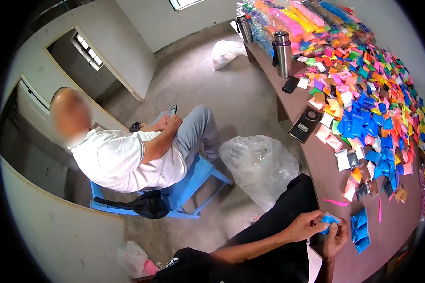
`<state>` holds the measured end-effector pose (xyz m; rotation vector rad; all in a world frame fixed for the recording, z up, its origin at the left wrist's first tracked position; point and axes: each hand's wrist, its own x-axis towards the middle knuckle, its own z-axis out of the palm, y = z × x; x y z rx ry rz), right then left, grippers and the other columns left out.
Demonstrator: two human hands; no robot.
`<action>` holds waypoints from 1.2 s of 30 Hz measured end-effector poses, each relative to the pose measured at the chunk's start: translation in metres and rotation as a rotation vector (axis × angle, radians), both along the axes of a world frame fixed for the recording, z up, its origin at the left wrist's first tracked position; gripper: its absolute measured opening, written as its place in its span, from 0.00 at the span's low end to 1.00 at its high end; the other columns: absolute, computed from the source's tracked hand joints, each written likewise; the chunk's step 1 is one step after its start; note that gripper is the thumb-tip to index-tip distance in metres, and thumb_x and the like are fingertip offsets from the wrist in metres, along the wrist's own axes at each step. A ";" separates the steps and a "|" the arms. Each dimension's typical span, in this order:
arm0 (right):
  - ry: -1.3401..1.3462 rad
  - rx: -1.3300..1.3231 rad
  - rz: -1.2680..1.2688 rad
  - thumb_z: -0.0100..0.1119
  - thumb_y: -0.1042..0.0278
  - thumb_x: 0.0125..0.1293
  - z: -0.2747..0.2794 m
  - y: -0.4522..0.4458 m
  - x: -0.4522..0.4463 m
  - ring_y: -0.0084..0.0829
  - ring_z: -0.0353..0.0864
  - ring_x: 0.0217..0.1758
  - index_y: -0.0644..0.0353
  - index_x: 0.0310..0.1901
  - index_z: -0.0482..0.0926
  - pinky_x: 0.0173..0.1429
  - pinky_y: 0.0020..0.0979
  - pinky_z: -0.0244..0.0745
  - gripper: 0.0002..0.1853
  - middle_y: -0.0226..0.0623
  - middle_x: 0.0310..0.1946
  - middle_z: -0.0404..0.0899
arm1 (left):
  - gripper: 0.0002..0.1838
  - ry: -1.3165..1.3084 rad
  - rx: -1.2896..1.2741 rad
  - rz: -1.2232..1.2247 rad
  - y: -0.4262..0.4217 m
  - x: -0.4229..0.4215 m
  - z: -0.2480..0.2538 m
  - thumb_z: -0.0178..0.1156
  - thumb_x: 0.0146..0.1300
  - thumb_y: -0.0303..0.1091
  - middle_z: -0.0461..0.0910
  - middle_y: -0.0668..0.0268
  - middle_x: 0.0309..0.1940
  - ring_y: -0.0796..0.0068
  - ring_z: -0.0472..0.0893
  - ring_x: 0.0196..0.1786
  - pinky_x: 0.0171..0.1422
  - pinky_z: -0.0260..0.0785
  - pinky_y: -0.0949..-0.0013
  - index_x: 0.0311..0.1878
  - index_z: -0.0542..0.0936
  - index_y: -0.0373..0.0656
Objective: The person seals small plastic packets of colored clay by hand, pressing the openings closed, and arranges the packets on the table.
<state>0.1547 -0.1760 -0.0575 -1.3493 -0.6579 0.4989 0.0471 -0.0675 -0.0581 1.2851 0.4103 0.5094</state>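
Blue packet pinched between left hand and right hand, at the near edge of the brown worktop. Fingers of both hands closed on it, one set from each side, thumbs close together at the lower part. Apparently at the stage of handling a single packet; too small to tell whether sealed, torn or being folded. For any move from here, thin wrapping likely to call for a light, even pinch, with both thumbs working together and no sudden pull.

Just beside the right hand, lying flat: a blue packet strip, between the hands and a long pink strip. Another, shorter pink strip just beyond the held packet. Farther along, a wide multicoloured heap of small packets, with a dark phone near its edge.
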 end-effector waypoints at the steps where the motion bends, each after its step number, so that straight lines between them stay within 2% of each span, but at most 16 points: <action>1: 0.018 0.014 -0.019 0.58 0.66 0.74 0.001 0.000 -0.001 0.20 0.76 0.40 0.65 0.44 0.78 0.45 0.25 0.72 0.09 0.30 0.37 0.79 | 0.12 0.005 0.030 -0.032 -0.001 -0.002 0.003 0.60 0.75 0.37 0.74 0.74 0.28 0.88 0.71 0.32 0.35 0.65 0.77 0.51 0.79 0.36; 3: 0.032 0.029 -0.033 0.59 0.65 0.75 -0.001 -0.001 0.000 0.20 0.76 0.41 0.65 0.44 0.78 0.45 0.24 0.72 0.10 0.30 0.37 0.80 | 0.11 0.019 0.032 -0.038 0.001 -0.001 -0.002 0.60 0.75 0.37 0.72 0.75 0.27 0.88 0.70 0.31 0.34 0.64 0.76 0.48 0.78 0.37; 5: 0.022 0.001 0.018 0.60 0.67 0.74 -0.009 -0.005 0.005 0.19 0.77 0.44 0.62 0.51 0.78 0.49 0.23 0.72 0.10 0.28 0.42 0.80 | 0.11 0.031 0.036 -0.037 0.002 -0.002 -0.004 0.60 0.74 0.36 0.68 0.75 0.25 0.88 0.67 0.29 0.31 0.61 0.74 0.41 0.76 0.37; 8: 0.012 -0.003 0.004 0.60 0.66 0.74 -0.006 -0.003 0.003 0.20 0.77 0.45 0.62 0.51 0.79 0.50 0.23 0.72 0.10 0.29 0.42 0.80 | 0.12 0.047 0.046 -0.040 0.003 -0.001 -0.010 0.60 0.74 0.37 0.67 0.74 0.24 0.87 0.67 0.29 0.30 0.60 0.74 0.39 0.75 0.38; 15: 0.000 -0.007 0.014 0.60 0.65 0.74 -0.006 -0.004 0.003 0.21 0.77 0.45 0.64 0.50 0.79 0.52 0.25 0.72 0.11 0.30 0.42 0.81 | 0.12 0.037 0.094 -0.031 0.003 -0.002 -0.008 0.60 0.74 0.38 0.67 0.74 0.25 0.86 0.67 0.29 0.31 0.60 0.74 0.41 0.75 0.38; 18: 0.023 0.067 -0.004 0.60 0.66 0.74 -0.005 -0.004 0.001 0.21 0.77 0.45 0.65 0.50 0.79 0.52 0.25 0.72 0.11 0.31 0.42 0.81 | 0.13 0.012 0.060 -0.003 0.008 -0.004 -0.004 0.60 0.75 0.40 0.67 0.74 0.25 0.87 0.67 0.30 0.32 0.61 0.75 0.41 0.76 0.38; 21: -0.006 -0.021 0.042 0.60 0.68 0.73 -0.002 -0.008 0.006 0.21 0.77 0.45 0.65 0.49 0.78 0.53 0.24 0.71 0.10 0.31 0.41 0.80 | 0.15 -0.009 -0.009 0.018 0.015 -0.006 0.000 0.60 0.75 0.42 0.67 0.76 0.27 0.88 0.65 0.32 0.33 0.59 0.76 0.43 0.77 0.37; 27: -0.077 -0.106 0.066 0.57 0.67 0.75 -0.008 -0.006 0.005 0.19 0.75 0.42 0.64 0.47 0.79 0.46 0.22 0.68 0.09 0.30 0.38 0.79 | 0.16 -0.035 -0.050 -0.016 0.017 -0.006 -0.014 0.60 0.75 0.41 0.61 0.78 0.26 0.89 0.61 0.31 0.32 0.56 0.76 0.35 0.71 0.40; 30: 0.035 -0.127 0.086 0.53 0.64 0.77 -0.026 -0.018 0.019 0.18 0.72 0.38 0.64 0.44 0.78 0.41 0.21 0.64 0.11 0.28 0.34 0.76 | 0.17 -0.008 -0.030 -0.058 0.017 -0.009 -0.002 0.60 0.75 0.40 0.59 0.78 0.25 0.89 0.60 0.30 0.31 0.55 0.76 0.32 0.68 0.42; 32: -0.016 0.088 0.066 0.52 0.60 0.78 -0.042 -0.018 0.022 0.16 0.68 0.35 0.63 0.41 0.77 0.38 0.22 0.61 0.14 0.25 0.31 0.74 | 0.16 -0.017 -0.018 -0.053 0.014 -0.009 0.002 0.60 0.74 0.39 0.61 0.77 0.24 0.89 0.61 0.30 0.31 0.55 0.76 0.32 0.70 0.41; 36: -0.126 -0.039 0.083 0.53 0.59 0.78 -0.014 -0.011 0.009 0.16 0.68 0.35 0.63 0.40 0.76 0.39 0.22 0.62 0.14 0.26 0.31 0.75 | 0.15 0.036 0.105 -0.103 0.011 -0.007 -0.001 0.60 0.74 0.42 0.65 0.74 0.24 0.85 0.64 0.29 0.31 0.57 0.73 0.35 0.73 0.41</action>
